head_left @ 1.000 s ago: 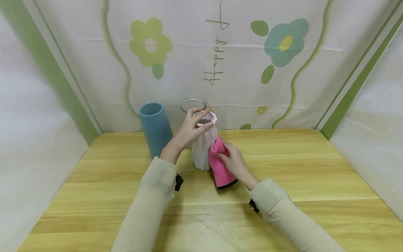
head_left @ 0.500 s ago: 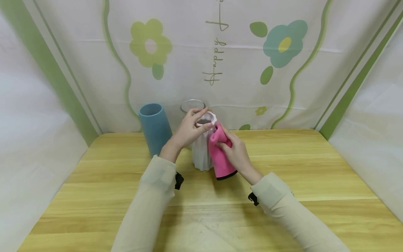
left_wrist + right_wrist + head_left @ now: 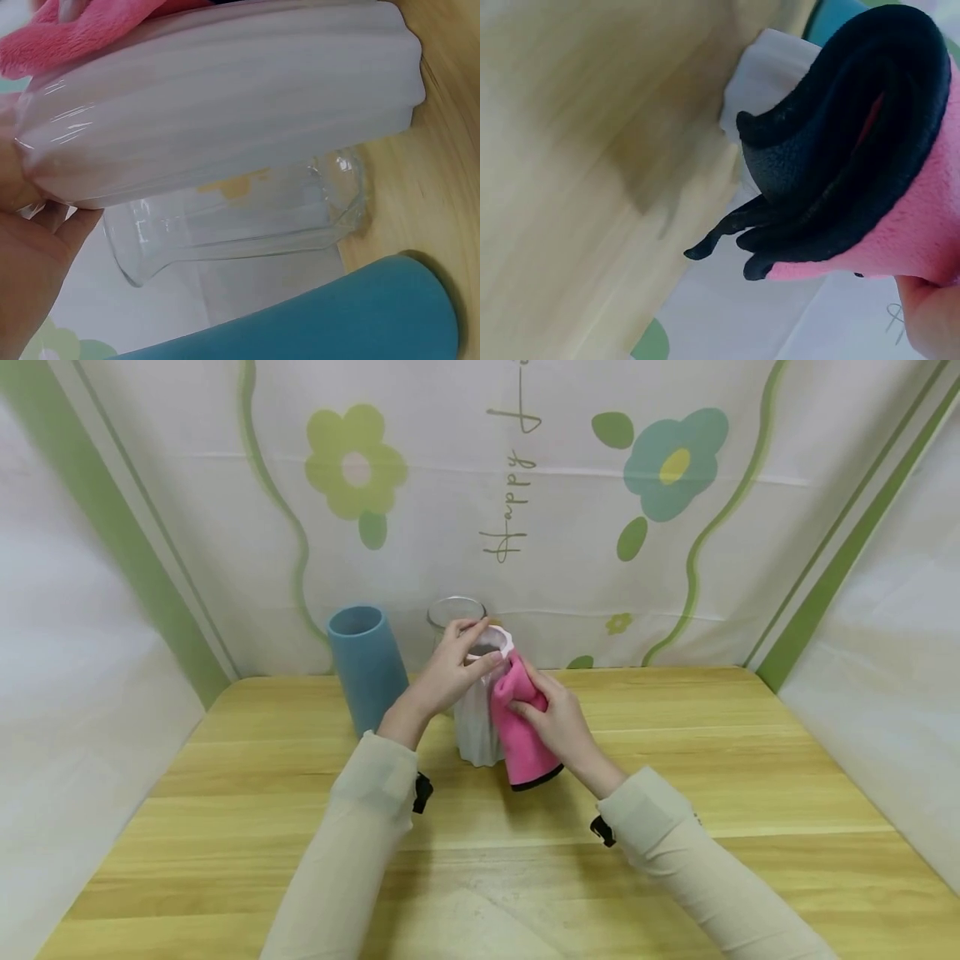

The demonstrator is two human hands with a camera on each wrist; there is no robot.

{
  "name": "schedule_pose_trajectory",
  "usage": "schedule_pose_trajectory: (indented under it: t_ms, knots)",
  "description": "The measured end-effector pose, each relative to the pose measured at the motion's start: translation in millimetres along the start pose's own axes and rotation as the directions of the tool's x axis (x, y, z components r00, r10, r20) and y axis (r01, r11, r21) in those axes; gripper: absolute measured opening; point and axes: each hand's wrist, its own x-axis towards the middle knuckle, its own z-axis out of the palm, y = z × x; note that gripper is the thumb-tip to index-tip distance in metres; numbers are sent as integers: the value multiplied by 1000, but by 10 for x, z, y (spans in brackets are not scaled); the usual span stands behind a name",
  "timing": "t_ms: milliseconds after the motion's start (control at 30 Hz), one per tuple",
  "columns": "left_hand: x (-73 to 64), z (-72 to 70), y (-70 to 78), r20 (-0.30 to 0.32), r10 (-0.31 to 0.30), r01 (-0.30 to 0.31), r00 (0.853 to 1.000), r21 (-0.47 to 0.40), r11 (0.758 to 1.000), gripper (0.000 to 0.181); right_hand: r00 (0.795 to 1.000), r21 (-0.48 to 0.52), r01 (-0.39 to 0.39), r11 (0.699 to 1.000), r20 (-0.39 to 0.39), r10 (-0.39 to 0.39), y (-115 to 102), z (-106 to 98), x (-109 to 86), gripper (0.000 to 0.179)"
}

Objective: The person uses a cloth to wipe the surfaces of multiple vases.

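A white fluted vase (image 3: 476,727) stands upright on the wooden table, its scalloped mouth facing up. My left hand (image 3: 447,670) grips it around the neck, thumb on the near side of the rim and fingers on the far side. In my right hand (image 3: 558,722) is a folded pink cloth (image 3: 525,747) with black edging, pinched between thumb and fingers and laid against the vase's right side just below the rim. The right wrist view shows the cloth's black-edged folds (image 3: 840,172) hanging down. Most of the vase's right side is hidden by the cloth.
A tall blue vase (image 3: 367,668) stands to the left, beside my left wrist. Behind the white vase is a clear glass vase (image 3: 247,225), close to the printed backdrop (image 3: 570,577). The wooden table (image 3: 712,793) extends to both sides and the front.
The right hand has raised the pink cloth from the middle of the white vase's side to near its rim, mostly in the first half second. The left hand keeps its hold.
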Motion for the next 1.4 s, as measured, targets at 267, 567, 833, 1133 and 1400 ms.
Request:
schedule_pose_trajectory:
  t_ms: [267,567,833,1133,1400]
  knots:
    - [39,29,-11,-45,-24,25,999,40,999,74,1000,-14,16,1000,4,-16,104,75,-51,59]
    - [55,53,-23,-95,-18,28,995,99,995,76,993,-19,-67,998,98,68,286,173,-133,57]
    - [40,85,-7,-128,-28,41,991,104,994,74,990,-24,-89,996,111,91,318,191,-147,59]
    - [39,49,52,-147,-39,67,988,189,980,74,990,-58,-100,993,98,105,300,161,-160,58]
    - [12,-1,69,-131,-24,57,991,253,966,72,998,-62,-51,997,23,52,181,111,-116,55]
